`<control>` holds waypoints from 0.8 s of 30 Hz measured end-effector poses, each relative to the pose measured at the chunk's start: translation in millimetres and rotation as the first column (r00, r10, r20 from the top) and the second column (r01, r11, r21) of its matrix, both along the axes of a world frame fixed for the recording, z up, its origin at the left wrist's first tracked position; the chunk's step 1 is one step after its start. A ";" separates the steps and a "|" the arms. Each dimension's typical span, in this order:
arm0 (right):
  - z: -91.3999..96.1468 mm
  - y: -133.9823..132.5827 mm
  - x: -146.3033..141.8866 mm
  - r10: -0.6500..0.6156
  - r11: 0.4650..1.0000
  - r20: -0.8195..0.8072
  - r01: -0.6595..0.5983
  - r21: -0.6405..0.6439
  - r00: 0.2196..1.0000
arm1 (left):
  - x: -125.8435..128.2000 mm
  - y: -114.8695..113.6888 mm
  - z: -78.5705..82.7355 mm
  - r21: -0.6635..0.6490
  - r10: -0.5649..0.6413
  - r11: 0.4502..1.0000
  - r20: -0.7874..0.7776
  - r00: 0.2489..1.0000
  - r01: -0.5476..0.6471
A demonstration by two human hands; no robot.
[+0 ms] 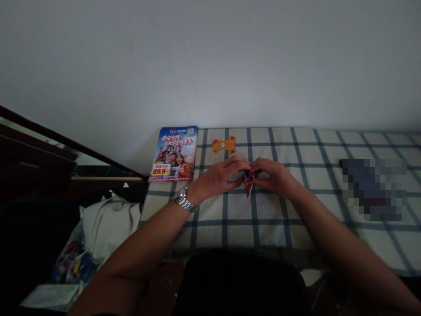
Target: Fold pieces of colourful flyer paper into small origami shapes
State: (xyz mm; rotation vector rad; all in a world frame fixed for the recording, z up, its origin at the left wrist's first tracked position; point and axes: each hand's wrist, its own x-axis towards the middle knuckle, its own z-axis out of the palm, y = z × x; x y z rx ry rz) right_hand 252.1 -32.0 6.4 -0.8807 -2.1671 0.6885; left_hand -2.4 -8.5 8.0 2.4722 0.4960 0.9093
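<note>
A small folded red paper piece (248,184) rests on the checked cloth (279,224), its pointed tip toward me. My left hand (221,175), with a metal watch (183,199) on its wrist, pinches the piece from the left. From the right, my right hand (275,176) pinches the same piece, so the fingertips of both hands meet over its top. Most of the paper is hidden by my fingers.
A colourful leaflet (173,153) lies at the cloth's back left corner by the white wall. An orange bear shape (224,145) sits just beyond my hands. A blurred dark patch (375,188) lies to the right. Bags and clutter (98,228) fill the floor at left.
</note>
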 end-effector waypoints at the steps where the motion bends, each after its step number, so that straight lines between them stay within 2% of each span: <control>1: 0.6 -0.1 -0.2 -0.001 1.000 0.003 0.001 0.002 1.000 | 0.3 -0.1 -0.2 -0.003 0.001 1.000 0.003 1.000 -0.001; 11: 2.0 -1.5 -1.3 0.005 0.998 0.029 -0.007 0.057 1.000 | -0.5 -1.0 1.8 -0.020 0.031 0.999 0.027 0.999 -0.030; 14: 0.8 0.0 0.3 -0.017 0.994 0.058 0.010 0.111 0.998 | 0.5 -3.4 4.1 -0.112 0.049 0.993 0.063 0.997 -0.042; 16: 0.4 0.4 0.6 -0.031 0.990 0.078 0.020 0.139 0.997 | 2.0 -4.8 3.9 -0.256 0.116 0.964 0.135 0.984 -0.078; 18: 0.6 -0.1 -0.2 -0.034 0.986 0.098 0.017 0.168 0.995 | 4.0 -5.6 1.8 -0.409 0.177 0.907 0.154 0.972 -0.100; 20: 1.5 -1.0 -1.8 -0.025 0.980 0.123 0.000 0.199 0.992 | 5.9 -5.6 -1.5 -0.528 0.169 0.846 0.138 0.976 -0.072; 22: 2.8 -1.9 -3.5 -0.014 0.975 0.148 -0.020 0.222 0.989 | 7.4 -5.3 -4.7 -0.600 0.130 0.799 0.118 0.984 -0.033; 24: 4.0 -2.5 -4.8 -0.011 0.972 0.164 -0.028 0.232 0.986 | 8.3 -4.9 -7.0 -0.624 0.119 0.781 0.115 0.986 -0.021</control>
